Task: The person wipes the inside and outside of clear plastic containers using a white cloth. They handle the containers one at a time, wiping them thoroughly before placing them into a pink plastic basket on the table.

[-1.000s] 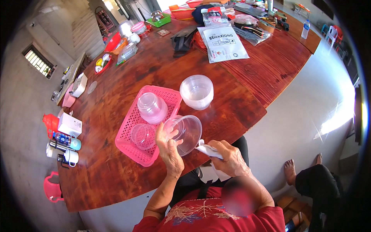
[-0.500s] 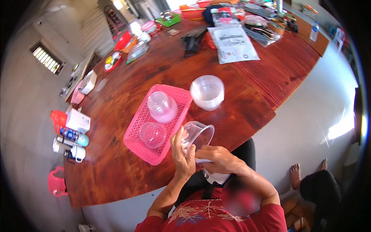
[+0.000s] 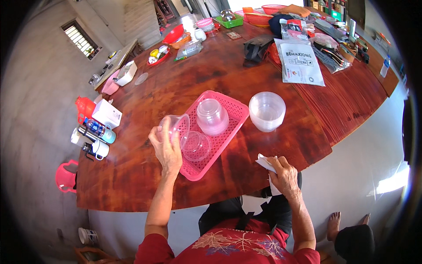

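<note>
My left hand grips a clear plastic bowl, tilted on its side above the left edge of a pink perforated basket. Inside the basket, a stack of clear bowls stands upside down towards the far end. Another single clear bowl lies nearer me, just beside the one I hold. To the basket's right, several nested clear bowls stand upright on the table. Close to the table's front edge, my right hand is closed around a folded white cloth or tissue.
The brown wooden table has bottles and mugs along its left edge. Plastic packages and a green basket sit at the far side. Another person's bare foot is on the floor at right.
My left hand has carried the clear bowl leftwards, over to the basket's left edge. The right hand, with the white cloth or tissue, has come away from the bowl. The view has shifted too.
</note>
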Available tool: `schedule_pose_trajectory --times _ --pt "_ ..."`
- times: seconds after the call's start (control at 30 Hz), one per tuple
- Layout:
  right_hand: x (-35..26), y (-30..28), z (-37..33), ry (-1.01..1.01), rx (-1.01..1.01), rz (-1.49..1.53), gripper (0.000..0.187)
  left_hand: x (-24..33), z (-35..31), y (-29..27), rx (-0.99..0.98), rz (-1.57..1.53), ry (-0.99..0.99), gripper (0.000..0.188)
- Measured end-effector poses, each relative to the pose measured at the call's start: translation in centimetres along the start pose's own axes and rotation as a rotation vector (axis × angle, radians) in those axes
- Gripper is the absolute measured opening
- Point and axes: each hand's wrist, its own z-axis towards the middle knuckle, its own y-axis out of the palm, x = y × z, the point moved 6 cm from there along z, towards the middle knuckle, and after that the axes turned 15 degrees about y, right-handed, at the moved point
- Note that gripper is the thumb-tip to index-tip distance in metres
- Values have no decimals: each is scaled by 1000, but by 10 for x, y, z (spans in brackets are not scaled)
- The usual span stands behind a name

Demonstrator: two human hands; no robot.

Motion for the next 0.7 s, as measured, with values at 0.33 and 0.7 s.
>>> schedule_pose_trajectory --times 0.33,0.7 --pt "7 14 -1 -25 -11 17 41 17 -18 37 -337 307 233 78" --pt "9 15 -3 19 -6 39 40 16 -33 43 -346 378 337 85"
